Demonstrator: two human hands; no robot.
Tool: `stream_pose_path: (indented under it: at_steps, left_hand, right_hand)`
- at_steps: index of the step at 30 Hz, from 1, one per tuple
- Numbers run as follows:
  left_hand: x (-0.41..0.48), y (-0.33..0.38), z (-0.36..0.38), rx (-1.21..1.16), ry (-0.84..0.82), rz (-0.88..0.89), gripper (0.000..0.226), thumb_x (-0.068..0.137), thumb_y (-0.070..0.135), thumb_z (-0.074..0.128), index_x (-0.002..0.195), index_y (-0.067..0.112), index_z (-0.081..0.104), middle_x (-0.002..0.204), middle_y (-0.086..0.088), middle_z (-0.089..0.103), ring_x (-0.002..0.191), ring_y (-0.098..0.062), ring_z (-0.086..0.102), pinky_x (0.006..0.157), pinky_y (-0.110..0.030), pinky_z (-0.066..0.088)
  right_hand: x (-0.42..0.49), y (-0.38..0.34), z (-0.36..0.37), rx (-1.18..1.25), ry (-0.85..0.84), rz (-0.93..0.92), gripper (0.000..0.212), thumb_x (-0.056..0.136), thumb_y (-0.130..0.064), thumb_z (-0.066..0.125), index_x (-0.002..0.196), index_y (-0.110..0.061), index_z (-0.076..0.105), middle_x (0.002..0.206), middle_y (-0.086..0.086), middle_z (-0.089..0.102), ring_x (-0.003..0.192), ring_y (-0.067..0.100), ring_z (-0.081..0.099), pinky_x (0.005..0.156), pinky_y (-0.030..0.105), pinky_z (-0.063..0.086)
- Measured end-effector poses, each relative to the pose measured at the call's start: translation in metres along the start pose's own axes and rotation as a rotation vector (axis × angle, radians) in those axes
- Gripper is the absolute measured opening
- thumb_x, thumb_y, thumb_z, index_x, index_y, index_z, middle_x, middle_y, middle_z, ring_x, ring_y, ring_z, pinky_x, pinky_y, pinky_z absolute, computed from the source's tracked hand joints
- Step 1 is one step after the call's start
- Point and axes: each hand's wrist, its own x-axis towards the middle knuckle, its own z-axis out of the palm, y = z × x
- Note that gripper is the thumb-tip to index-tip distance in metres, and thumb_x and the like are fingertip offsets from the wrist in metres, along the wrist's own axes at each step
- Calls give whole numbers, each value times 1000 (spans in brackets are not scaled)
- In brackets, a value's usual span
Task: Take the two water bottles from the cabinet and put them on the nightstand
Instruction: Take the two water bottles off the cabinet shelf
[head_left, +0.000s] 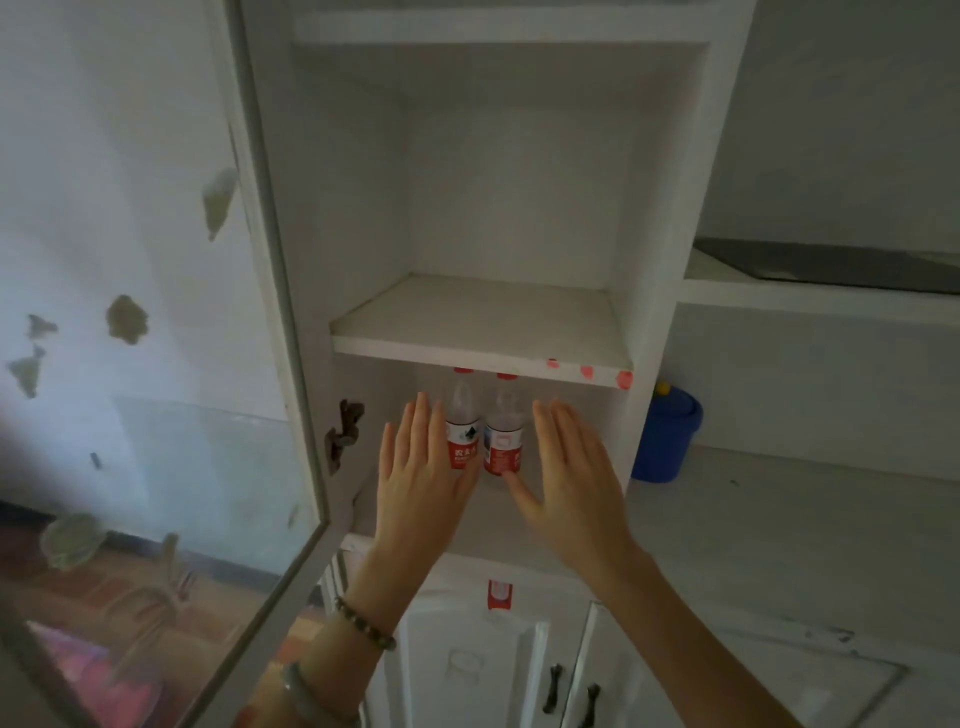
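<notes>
Two clear water bottles with red caps and red labels stand side by side on the lower shelf of the white cabinet (483, 358): the left bottle (464, 423) and the right bottle (504, 428). My left hand (418, 467) is flat and open just left of the left bottle, its thumb under the label. My right hand (569, 473) is open just right of the right bottle, fingers spread. Neither hand grips a bottle. The bottles' bases are hidden behind my hands.
The cabinet's glass door (218, 415) stands open at the left. A blue bucket (665, 436) sits on the grey counter (779, 545) to the right. White lower doors with dark handles (553, 686) lie below. A dark flat panel (831, 265) rests on the right shelf.
</notes>
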Motion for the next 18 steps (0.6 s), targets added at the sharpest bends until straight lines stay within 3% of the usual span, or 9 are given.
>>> stream_pose_path:
  at_steps: [7, 13, 18]
  left_hand:
    - [20, -22, 67, -60, -110, -58, 67, 86, 43, 52, 134, -2, 38, 132, -25, 50, 122, -40, 48, 100, -54, 36]
    - [43, -52, 127, -111, -263, -98, 80, 85, 54, 30, 136, -7, 36, 137, -28, 44, 126, -42, 43, 102, -55, 33]
    - [57, -76, 179, -287, -330, -179, 80, 84, 56, 52, 140, 2, 32, 138, -21, 45, 125, -35, 45, 101, -51, 39]
  right_hand:
    - [11, 32, 71, 99, -145, 73, 77, 81, -42, 63, 141, -8, 29, 143, 14, 39, 132, 29, 34, 104, 47, 36]
    - [29, 47, 128, 143, -197, 176, 78, 78, -33, 71, 139, -3, 32, 141, 20, 42, 130, 34, 38, 102, 49, 39]
    - [39, 60, 170, 169, -219, 337, 78, 79, -46, 64, 138, -6, 33, 136, 18, 47, 125, 31, 43, 97, 46, 43]
